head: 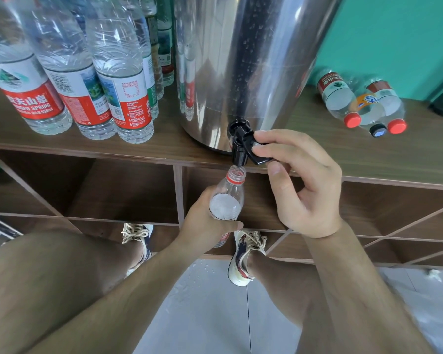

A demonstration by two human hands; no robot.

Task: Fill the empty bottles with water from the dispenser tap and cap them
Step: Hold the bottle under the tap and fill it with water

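Polished, mirror-bright steel dispenser (pixel 241 60), droplet-beaded, at the front edge of a matt wood-grain shelf (pixel 368 159); glossy black plastic tap (pixel 241 145); clear, smooth plastic bottle (pixel 229 195); pale, smooth floor tiles (pixel 215 315).

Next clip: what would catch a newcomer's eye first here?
At centre, the left hand holds an uncapped bottle under the black tap of the steel dispenser, while the right hand pinches the tap's lever. At left, upright bottles crowd the shelf top; at right, three capped bottles lie on it.
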